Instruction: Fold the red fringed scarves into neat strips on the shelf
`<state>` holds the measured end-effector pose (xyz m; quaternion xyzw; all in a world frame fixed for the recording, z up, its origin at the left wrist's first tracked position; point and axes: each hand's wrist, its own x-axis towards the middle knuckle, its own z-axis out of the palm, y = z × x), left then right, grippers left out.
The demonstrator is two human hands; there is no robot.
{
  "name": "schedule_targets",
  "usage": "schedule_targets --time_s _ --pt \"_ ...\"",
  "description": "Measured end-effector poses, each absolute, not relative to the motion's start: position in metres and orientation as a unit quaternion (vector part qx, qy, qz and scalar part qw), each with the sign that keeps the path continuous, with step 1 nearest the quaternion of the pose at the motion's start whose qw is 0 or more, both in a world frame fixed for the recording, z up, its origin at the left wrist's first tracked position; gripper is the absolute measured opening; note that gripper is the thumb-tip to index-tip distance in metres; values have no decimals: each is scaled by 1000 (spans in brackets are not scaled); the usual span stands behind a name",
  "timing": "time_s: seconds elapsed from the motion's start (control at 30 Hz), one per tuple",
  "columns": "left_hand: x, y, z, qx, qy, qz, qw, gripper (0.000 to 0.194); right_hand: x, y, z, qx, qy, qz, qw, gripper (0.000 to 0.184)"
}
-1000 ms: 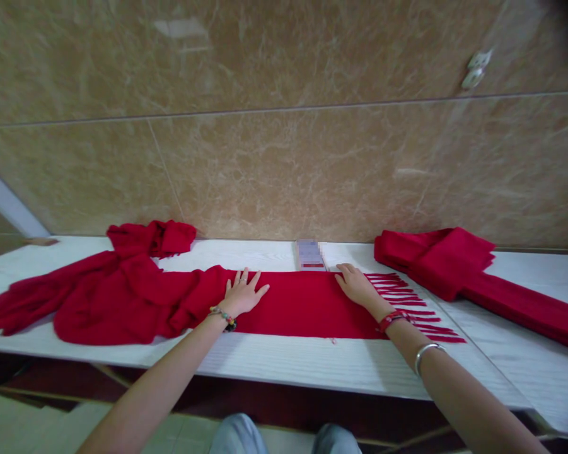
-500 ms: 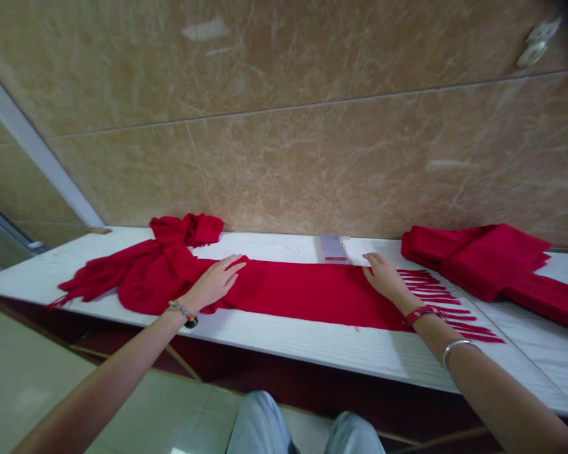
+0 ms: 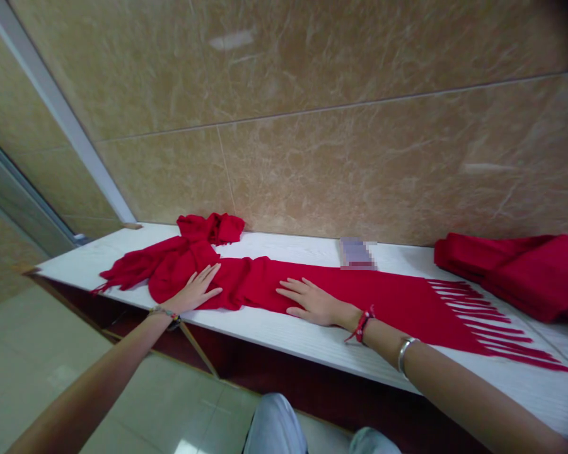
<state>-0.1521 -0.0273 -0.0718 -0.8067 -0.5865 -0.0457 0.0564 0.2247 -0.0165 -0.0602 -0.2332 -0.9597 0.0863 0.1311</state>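
Note:
A red scarf (image 3: 397, 312) stretches lengthwise over the white shelf top, its fringe fanned out at the right end. My right hand (image 3: 314, 301) lies on the scarf's flat middle, fingers spread and pointing left. Farther left, my left hand (image 3: 193, 293) rests open on the cloth, beside a bunched part. Between the two hands the fabric shows a few wrinkles. At the left, the cloth is heaped in loose folds (image 3: 184, 258), with fringe at its far tip; I cannot tell whether this heap is one scarf or more.
More red cloth (image 3: 520, 271), folded, sits at the right by the wall. A small grey, partly pixelated packet (image 3: 356, 253) lies behind the scarf. The white shelf top (image 3: 274, 328) has open compartments below its front edge. A tiled wall (image 3: 312, 176) rises directly behind.
My right hand has slid left from near the fringe to the scarf's middle. My left hand has moved left onto the cloth by the heap. The view has shifted too.

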Motion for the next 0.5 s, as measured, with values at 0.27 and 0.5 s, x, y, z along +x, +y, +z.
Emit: schedule_targets --time_s 0.27,0.5 --pt "-206 -14 -65 -802 -577 -51 144 64 238 -15 -70 -242 -960 110 90 51" --pt "-169 -25 -43 -848 -475 -37 234 39 236 -15 -70 -248 -954 128 108 52"
